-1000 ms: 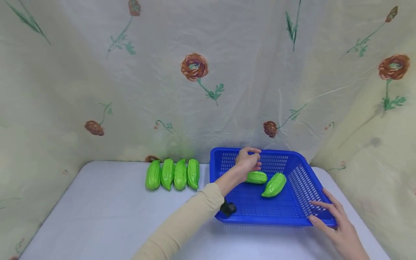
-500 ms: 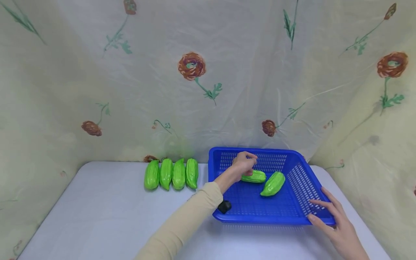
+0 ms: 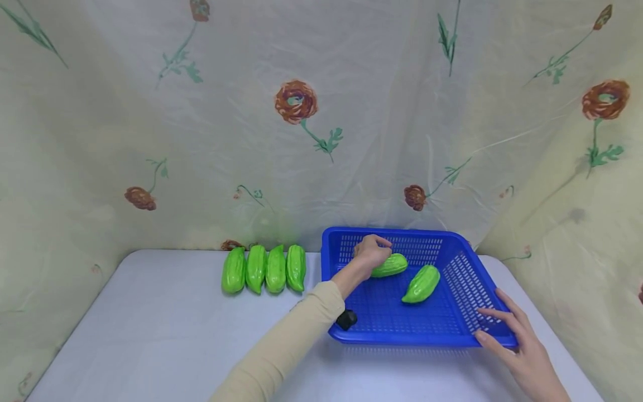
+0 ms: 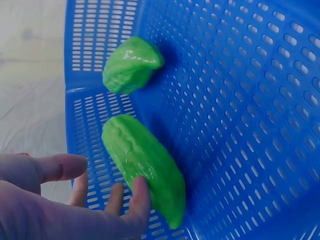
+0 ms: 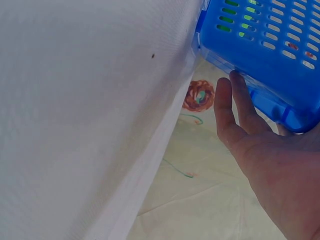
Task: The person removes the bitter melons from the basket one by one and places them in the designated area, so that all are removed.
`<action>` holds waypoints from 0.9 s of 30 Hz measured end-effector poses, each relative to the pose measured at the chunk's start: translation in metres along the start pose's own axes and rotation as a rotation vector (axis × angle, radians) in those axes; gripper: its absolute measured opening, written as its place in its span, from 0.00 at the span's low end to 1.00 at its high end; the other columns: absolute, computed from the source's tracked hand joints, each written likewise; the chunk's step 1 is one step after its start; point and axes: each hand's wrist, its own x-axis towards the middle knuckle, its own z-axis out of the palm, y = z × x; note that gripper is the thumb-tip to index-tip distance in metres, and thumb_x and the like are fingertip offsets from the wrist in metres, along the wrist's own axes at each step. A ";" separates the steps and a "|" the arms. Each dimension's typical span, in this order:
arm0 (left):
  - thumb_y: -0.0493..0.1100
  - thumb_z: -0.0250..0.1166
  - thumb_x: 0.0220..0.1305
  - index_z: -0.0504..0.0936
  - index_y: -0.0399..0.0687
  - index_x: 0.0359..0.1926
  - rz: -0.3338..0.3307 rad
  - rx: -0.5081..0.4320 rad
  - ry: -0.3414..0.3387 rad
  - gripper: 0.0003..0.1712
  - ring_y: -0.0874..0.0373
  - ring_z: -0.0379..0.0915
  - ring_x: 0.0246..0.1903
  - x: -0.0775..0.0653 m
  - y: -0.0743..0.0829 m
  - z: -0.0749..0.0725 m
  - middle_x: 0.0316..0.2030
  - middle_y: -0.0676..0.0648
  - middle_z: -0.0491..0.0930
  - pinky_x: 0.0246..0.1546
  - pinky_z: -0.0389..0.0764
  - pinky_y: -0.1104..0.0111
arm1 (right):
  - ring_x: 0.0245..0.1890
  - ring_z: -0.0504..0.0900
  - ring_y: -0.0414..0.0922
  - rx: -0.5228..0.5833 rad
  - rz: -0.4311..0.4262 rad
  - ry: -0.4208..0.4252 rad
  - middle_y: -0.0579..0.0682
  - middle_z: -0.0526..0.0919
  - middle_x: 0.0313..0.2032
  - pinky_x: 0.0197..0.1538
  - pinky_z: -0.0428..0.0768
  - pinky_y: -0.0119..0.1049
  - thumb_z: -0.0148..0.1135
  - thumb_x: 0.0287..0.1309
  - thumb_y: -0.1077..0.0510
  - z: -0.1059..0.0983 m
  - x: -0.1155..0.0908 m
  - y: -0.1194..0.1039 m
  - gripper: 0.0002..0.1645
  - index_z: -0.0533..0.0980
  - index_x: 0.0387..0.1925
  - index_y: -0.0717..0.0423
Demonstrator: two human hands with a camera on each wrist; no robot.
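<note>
In the head view, my left hand (image 3: 370,253) reaches into a blue plastic basket (image 3: 392,338). Its fingers touch one of the two shiny green bitter melons, the ridged one (image 3: 392,265) near the back wall. The left wrist view has a fingertip against that melon's side, the thumb apart from it. To its right on the basket floor lies the second bitter melon (image 3: 421,284), its pointed end toward the front. My right hand (image 3: 524,354) holds the basket's front right corner, with fingers over and beside the rim; in the right wrist view two fingers lie along the outside.
Left of the basket, several more bitter melons (image 3: 264,269) lie side by side in a row on the white table (image 3: 166,335). A flowered cloth curtain (image 3: 241,134) hangs behind and around. A black wrist device (image 3: 346,319) overlaps the basket's front left corner.
My left hand has moved slightly left and down onto the rear bitter melon, which has shifted left and turned so its right end points farther back. The right hand stays at the corner.
</note>
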 end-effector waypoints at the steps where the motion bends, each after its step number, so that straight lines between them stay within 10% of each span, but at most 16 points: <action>1: 0.35 0.62 0.71 0.90 0.48 0.55 -0.002 0.017 -0.008 0.17 0.40 0.68 0.71 -0.001 0.000 -0.001 0.67 0.41 0.81 0.72 0.72 0.51 | 0.89 0.36 0.50 0.006 0.001 -0.002 0.38 0.42 0.88 0.79 0.47 0.79 0.64 0.77 0.54 0.000 0.000 0.000 0.27 0.73 0.71 0.53; 13: 0.34 0.61 0.69 0.90 0.52 0.54 -0.087 0.088 0.000 0.18 0.28 0.47 0.84 -0.004 -0.002 -0.004 0.72 0.39 0.77 0.86 0.45 0.36 | 0.89 0.36 0.53 0.016 0.006 -0.006 0.39 0.42 0.89 0.74 0.49 0.85 0.64 0.76 0.54 0.000 0.000 0.001 0.26 0.74 0.71 0.54; 16: 0.32 0.61 0.67 0.91 0.53 0.52 -0.100 0.110 0.019 0.19 0.26 0.49 0.83 -0.004 -0.002 -0.003 0.71 0.39 0.79 0.84 0.46 0.32 | 0.89 0.38 0.50 -0.007 0.003 0.001 0.37 0.42 0.88 0.86 0.48 0.60 0.64 0.77 0.54 0.000 -0.001 0.001 0.26 0.74 0.71 0.52; 19: 0.30 0.59 0.66 0.91 0.53 0.51 -0.105 0.129 0.025 0.21 0.26 0.49 0.83 -0.003 -0.002 -0.002 0.71 0.39 0.79 0.84 0.46 0.32 | 0.89 0.38 0.49 -0.007 -0.003 0.004 0.35 0.42 0.88 0.86 0.47 0.56 0.64 0.77 0.54 0.000 -0.001 0.001 0.26 0.74 0.71 0.52; 23: 0.28 0.58 0.65 0.91 0.53 0.51 -0.113 0.137 0.008 0.23 0.28 0.52 0.83 -0.001 -0.003 0.000 0.72 0.38 0.78 0.84 0.46 0.32 | 0.89 0.37 0.51 0.014 -0.002 -0.003 0.35 0.41 0.88 0.76 0.49 0.82 0.64 0.77 0.54 -0.001 0.000 -0.001 0.26 0.73 0.71 0.53; 27: 0.26 0.58 0.65 0.92 0.52 0.53 -0.105 0.142 -0.018 0.25 0.39 0.67 0.77 0.000 -0.004 0.001 0.67 0.40 0.82 0.82 0.62 0.44 | 0.89 0.37 0.49 0.012 -0.004 0.001 0.36 0.42 0.88 0.79 0.47 0.79 0.64 0.77 0.54 -0.001 0.000 -0.001 0.26 0.73 0.71 0.53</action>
